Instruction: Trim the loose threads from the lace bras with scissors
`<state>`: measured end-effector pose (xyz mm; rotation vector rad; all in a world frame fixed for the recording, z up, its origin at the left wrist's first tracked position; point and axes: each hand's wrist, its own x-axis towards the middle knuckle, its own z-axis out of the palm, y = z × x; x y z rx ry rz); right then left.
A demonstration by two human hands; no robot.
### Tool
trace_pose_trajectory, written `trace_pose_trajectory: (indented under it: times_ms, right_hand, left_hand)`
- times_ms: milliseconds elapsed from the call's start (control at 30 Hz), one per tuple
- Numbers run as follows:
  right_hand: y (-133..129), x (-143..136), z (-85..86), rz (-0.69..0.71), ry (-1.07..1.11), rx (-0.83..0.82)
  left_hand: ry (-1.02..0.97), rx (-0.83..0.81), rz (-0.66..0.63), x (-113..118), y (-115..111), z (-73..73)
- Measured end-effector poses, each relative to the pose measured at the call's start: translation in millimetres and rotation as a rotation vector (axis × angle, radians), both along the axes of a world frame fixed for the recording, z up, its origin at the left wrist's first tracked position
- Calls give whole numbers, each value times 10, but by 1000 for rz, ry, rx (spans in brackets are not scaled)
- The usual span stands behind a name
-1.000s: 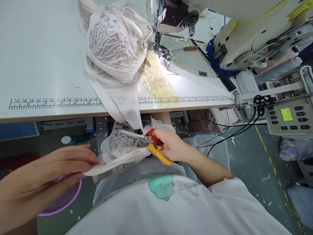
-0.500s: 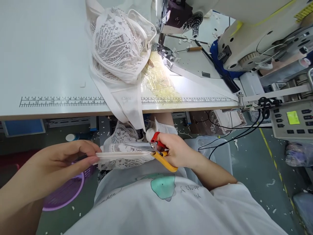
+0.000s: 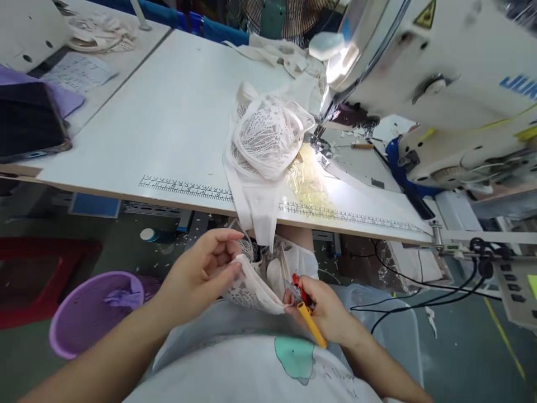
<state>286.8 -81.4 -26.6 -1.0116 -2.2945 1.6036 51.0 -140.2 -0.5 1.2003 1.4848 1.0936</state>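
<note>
Scraps dot the green-grey floor [image 3: 457, 358] under a long white surface [image 3: 180, 129], whose near edge carries a printed ruler [image 3: 184, 187]. At the far left lies a dark case [image 3: 29, 120]; below it on the floor stand a red stool [image 3: 59, 280] and a purple basket [image 3: 79, 322].

Further right, the left hand [image 3: 205, 274] is half curled, its thumb at the left end of a white lace piece [image 3: 251, 294] above the lap; I cannot tell whether it pinches that end. If the grip is slack, the edge could slip or fold.

On the surface beyond sits a lace garment [image 3: 268, 137], its straps hanging over the near edge; a knock from an arm might drag it down.

At the right end of the lace piece, the right hand [image 3: 331, 313] is closed around scissors [image 3: 311, 326] with red and yellow handles. Their blades point towards the lace, so a twist of the wrist could snag or nick it.

Far right stands the sewing machine [image 3: 453, 78].
</note>
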Motion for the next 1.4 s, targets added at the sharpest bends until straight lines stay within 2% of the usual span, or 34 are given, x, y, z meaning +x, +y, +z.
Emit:
trace_pose_trajectory:
  times_ms: [133, 300, 467, 633, 767, 867, 933, 1000, 1167, 1233, 1300, 1400]
  right_hand:
    - [75, 55, 47, -6, -49, 26]
    - [196, -49, 144, -221, 150, -47]
    - [228, -276, 152, -311, 303, -62]
    - [217, -386, 195, -367, 430, -69]
    - [206, -436, 201, -372, 513, -89]
    - [208, -452, 177, -355, 520, -123]
    - [233, -420, 167, -316, 486, -135]
    - [281, -338, 165, -211, 424, -131]
    - [410, -41, 105, 262, 114, -32]
    - [424, 33, 51, 378, 20, 19]
    - [415, 65, 9, 420, -65, 89]
    - [388, 61, 3, 392, -176, 179]
  left_hand:
    - [150, 145, -40, 254, 70, -61]
    - [318, 306, -135, 426, 144, -156]
    - [248, 257, -173, 470, 167, -179]
    - [274, 99, -193, 458, 178, -86]
    - [93, -28, -237, 465, 218, -28]
    - [-18, -92, -202, 465, 245, -41]
    - [-53, -148, -190, 450, 258, -64]
    - [-104, -201, -196, 419, 272, -84]
    - [-220, -316, -192, 308, 305, -84]
    - [-218, -363, -174, 275, 316, -77]
    - [-209, -403, -161, 260, 328, -73]
    - [-205, -456, -139, 263, 355, -65]
